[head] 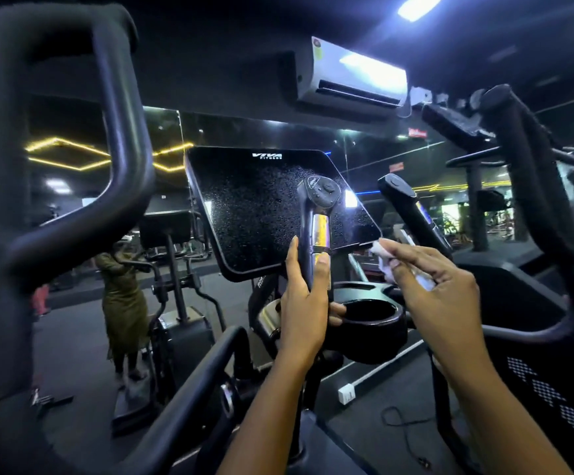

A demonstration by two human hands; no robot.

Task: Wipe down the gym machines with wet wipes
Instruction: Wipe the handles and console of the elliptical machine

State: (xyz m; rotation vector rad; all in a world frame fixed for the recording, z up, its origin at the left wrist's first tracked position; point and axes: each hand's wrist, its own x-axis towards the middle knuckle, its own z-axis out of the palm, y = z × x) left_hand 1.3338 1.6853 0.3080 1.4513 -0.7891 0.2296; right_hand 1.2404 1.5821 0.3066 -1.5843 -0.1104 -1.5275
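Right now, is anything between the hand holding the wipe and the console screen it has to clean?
Partly. The upright grip handle, held by the left hand, stands in front of the console screen. The right hand with the wet wipe sits at the screen's lower right corner, where nothing visible blocks it.

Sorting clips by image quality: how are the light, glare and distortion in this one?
Head view: dim gym, a blown-out ceiling light; glare spot on the console screen, specks showing across it; wide-angle bending of the left handlebar; right hand holding the wet wipe is slightly motion-blurred; left hand sharper.
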